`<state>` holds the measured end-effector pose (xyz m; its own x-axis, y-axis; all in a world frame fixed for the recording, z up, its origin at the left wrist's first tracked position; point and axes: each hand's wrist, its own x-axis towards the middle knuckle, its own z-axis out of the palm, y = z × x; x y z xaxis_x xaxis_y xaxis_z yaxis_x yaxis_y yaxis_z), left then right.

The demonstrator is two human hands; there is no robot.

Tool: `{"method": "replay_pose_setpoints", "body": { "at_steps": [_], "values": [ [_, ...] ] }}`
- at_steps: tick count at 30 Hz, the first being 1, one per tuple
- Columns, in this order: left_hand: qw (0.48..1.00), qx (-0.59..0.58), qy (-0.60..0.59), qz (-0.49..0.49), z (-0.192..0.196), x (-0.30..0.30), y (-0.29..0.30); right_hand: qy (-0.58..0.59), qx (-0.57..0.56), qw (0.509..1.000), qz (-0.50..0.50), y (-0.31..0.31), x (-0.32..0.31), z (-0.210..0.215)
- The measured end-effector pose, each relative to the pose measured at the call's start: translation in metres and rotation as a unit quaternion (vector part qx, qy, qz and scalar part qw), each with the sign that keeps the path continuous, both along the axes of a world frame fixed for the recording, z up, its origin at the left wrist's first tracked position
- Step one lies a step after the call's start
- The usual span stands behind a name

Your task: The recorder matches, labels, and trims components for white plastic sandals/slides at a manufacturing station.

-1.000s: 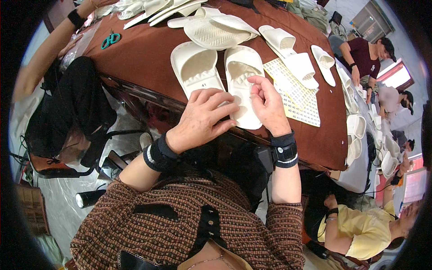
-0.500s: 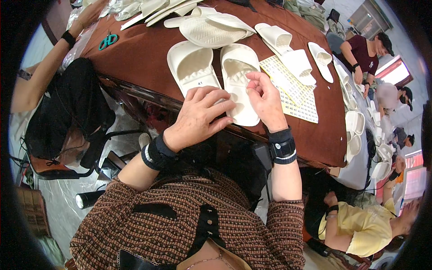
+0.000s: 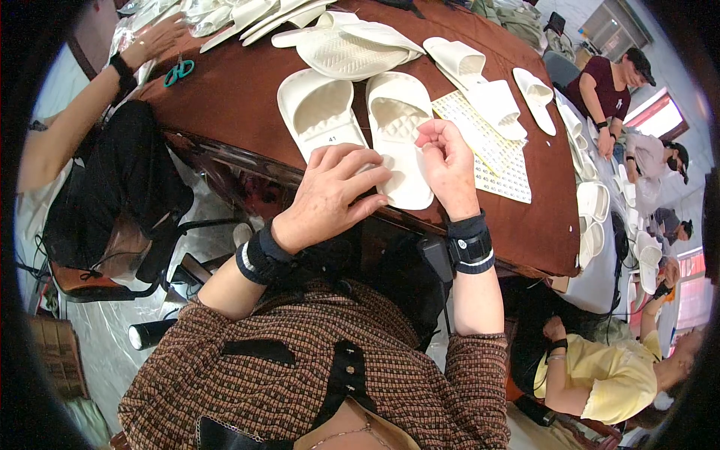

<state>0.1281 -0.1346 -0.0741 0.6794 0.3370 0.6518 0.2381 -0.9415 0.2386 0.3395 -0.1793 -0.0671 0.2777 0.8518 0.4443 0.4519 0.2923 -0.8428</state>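
Two white slide slippers lie side by side on the brown table (image 3: 232,97), heels toward me. My left hand (image 3: 326,191) rests with fingers spread over the heel part of the left slipper (image 3: 313,101), its fingertips reaching the right slipper (image 3: 405,181). A small printed label shows on the left slipper's footbed. At the right slipper's outer edge my right hand (image 3: 451,172) is closed in a pinch, thumb against the fingers. Anything between those fingertips is too small to make out. Beside this hand lie yellow and white sticker sheets (image 3: 501,184) with rows of printed labels.
More white slippers (image 3: 360,52) are stacked just beyond the pair. Others (image 3: 476,82) lie to the right, partly over the sheets. Teal-handled scissors (image 3: 178,73) lie at the far left, near a co-worker's hand (image 3: 154,41). Several people sit along the right.
My right hand has shifted slightly right, its fingers curled closer together. My left hand stays in place. The co-worker's hand at the far left has moved right, over the table.
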Motion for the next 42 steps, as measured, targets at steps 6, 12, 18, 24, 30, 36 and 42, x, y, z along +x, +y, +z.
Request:
{"method": "replay_pose_setpoints", "body": {
  "at_steps": [6, 12, 18, 24, 30, 36, 42],
  "values": [
    [1.000, -0.003, 0.002, -0.007, -0.001, 0.000, 0.002, 0.019, -0.007, 1.000, 0.021, 0.000, 0.000, -0.001],
    [0.999, -0.023, 0.006, -0.034, 0.008, -0.003, 0.004, -0.060, 0.004, 0.998, 0.016, 0.000, 0.001, -0.003],
    [0.996, -0.072, 0.012, -0.047, 0.023, 0.009, 0.014, -0.099, -0.022, 0.995, 0.000, -0.003, 0.003, 0.000],
    [0.996, -0.067, 0.013, -0.054, 0.021, 0.023, 0.017, -0.089, -0.045, 0.995, 0.012, -0.004, 0.000, 0.005],
    [0.995, -0.079, 0.018, -0.055, 0.023, 0.026, 0.016, -0.079, -0.021, 0.997, 0.016, -0.006, 0.003, 0.005],
    [0.995, -0.085, -0.010, -0.059, 0.018, 0.035, 0.025, -0.058, -0.038, 0.997, 0.014, -0.005, 0.001, 0.006],
    [0.994, -0.084, -0.052, -0.048, 0.021, 0.046, 0.031, -0.049, -0.008, 0.999, 0.006, -0.002, -0.001, 0.002]
  ]
}}
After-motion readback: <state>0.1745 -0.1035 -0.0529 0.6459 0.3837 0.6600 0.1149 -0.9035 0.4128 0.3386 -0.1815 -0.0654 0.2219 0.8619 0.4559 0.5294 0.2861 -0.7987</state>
